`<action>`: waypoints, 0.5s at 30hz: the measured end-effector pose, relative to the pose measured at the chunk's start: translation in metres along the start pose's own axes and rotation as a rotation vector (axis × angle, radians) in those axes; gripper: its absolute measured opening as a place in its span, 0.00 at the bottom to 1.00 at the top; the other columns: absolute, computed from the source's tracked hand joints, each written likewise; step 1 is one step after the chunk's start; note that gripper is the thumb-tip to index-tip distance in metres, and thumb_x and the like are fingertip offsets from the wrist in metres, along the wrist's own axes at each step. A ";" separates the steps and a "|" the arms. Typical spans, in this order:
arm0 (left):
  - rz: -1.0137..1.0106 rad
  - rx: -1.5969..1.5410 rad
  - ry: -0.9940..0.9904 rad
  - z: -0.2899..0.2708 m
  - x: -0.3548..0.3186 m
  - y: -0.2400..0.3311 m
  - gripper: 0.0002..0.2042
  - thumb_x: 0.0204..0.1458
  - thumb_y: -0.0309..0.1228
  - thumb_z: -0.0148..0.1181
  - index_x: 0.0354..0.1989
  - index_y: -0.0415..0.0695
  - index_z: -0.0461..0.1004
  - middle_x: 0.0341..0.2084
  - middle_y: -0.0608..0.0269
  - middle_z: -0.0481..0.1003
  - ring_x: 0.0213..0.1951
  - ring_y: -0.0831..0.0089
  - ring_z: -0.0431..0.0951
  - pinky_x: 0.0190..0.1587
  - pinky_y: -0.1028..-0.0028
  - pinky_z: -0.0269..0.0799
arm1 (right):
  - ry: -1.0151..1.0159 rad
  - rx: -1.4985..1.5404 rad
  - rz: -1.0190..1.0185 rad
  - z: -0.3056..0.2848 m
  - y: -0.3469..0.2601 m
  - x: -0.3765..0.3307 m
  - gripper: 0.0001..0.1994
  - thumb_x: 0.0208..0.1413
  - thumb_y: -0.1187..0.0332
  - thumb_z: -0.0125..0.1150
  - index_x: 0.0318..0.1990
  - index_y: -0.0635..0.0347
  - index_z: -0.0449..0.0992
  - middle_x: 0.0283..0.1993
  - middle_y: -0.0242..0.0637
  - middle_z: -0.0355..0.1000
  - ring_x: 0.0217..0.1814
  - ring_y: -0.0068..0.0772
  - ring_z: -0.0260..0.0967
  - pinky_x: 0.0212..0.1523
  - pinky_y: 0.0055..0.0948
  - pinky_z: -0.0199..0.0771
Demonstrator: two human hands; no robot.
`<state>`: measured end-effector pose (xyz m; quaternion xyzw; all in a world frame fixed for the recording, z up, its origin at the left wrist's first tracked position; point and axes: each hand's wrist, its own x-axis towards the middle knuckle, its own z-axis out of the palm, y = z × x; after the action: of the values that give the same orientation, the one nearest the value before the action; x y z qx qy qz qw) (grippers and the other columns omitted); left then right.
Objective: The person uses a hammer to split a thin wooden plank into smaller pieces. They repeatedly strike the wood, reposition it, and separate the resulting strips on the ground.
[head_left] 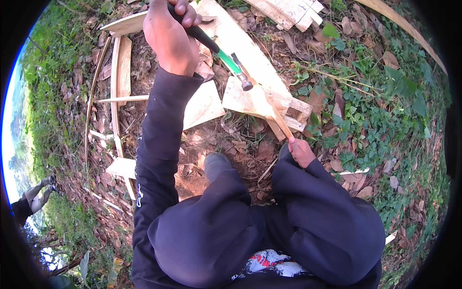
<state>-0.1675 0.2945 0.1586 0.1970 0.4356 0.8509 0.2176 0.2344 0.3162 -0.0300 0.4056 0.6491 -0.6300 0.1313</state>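
My left hand (171, 33) is raised close to the camera, shut on the black grip of a hammer (226, 60). The hammer has a green shaft, and its metal head hovers just above a pale wooden board (243, 98). My right hand (301, 151) is low by my right knee. It grips the lower end of a thin wooden slat (280, 123) that slants up to small wood blocks (297, 113) joined to the board. My grey boot (215, 164) rests on bare soil below the board.
Loose planks (120, 72) and thin strips lie on leaf litter at the left. A long plank (236, 41) runs up the middle, with cut pieces (288, 12) at the top. Green plants (375, 111) cover the right. Another person's boots (39, 191) show at the left edge.
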 end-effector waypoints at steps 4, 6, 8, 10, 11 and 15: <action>0.135 0.132 -0.128 0.022 -0.056 -0.004 0.18 0.64 0.45 0.50 0.30 0.43 0.63 0.22 0.67 0.61 0.22 0.77 0.59 0.29 0.74 0.58 | -0.023 0.031 0.059 -0.005 0.000 -0.001 0.31 0.66 0.44 0.39 0.21 0.61 0.66 0.16 0.32 0.58 0.21 0.27 0.57 0.26 0.31 0.59; 0.199 0.164 -0.118 0.021 -0.069 -0.005 0.18 0.64 0.45 0.49 0.31 0.42 0.63 0.22 0.65 0.62 0.22 0.76 0.59 0.28 0.74 0.58 | -0.032 0.042 0.082 -0.005 0.000 -0.005 0.31 0.66 0.43 0.39 0.21 0.61 0.66 0.16 0.31 0.58 0.20 0.27 0.57 0.25 0.31 0.59; 0.242 0.159 -0.154 0.010 -0.073 -0.003 0.17 0.61 0.44 0.56 0.32 0.41 0.64 0.21 0.64 0.65 0.21 0.79 0.63 0.25 0.78 0.60 | -0.053 0.041 0.061 -0.002 0.003 0.003 0.31 0.66 0.43 0.38 0.21 0.61 0.66 0.15 0.31 0.58 0.19 0.26 0.58 0.24 0.31 0.59; 0.240 0.148 -0.205 0.010 -0.087 -0.001 0.18 0.57 0.43 0.62 0.34 0.40 0.65 0.21 0.63 0.68 0.21 0.80 0.66 0.24 0.80 0.62 | -0.053 0.038 0.035 -0.002 0.005 0.007 0.31 0.66 0.43 0.38 0.21 0.61 0.66 0.15 0.30 0.57 0.19 0.26 0.58 0.24 0.31 0.59; 0.239 0.175 -0.222 0.011 -0.092 -0.001 0.18 0.56 0.43 0.63 0.34 0.40 0.65 0.22 0.62 0.69 0.22 0.80 0.67 0.24 0.80 0.63 | -0.049 0.036 0.025 -0.003 0.006 0.007 0.31 0.66 0.42 0.38 0.21 0.61 0.66 0.15 0.30 0.57 0.19 0.26 0.58 0.24 0.30 0.59; 0.328 0.237 -0.266 0.011 -0.114 -0.008 0.20 0.53 0.45 0.65 0.34 0.41 0.65 0.23 0.60 0.69 0.23 0.78 0.67 0.26 0.78 0.62 | -0.021 0.011 0.051 -0.003 0.004 0.002 0.31 0.66 0.43 0.38 0.22 0.63 0.66 0.16 0.34 0.59 0.21 0.29 0.58 0.26 0.33 0.60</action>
<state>-0.0660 0.2446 0.1411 0.3994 0.4621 0.7844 0.1073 0.2371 0.3188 -0.0335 0.4162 0.6335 -0.6343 0.1520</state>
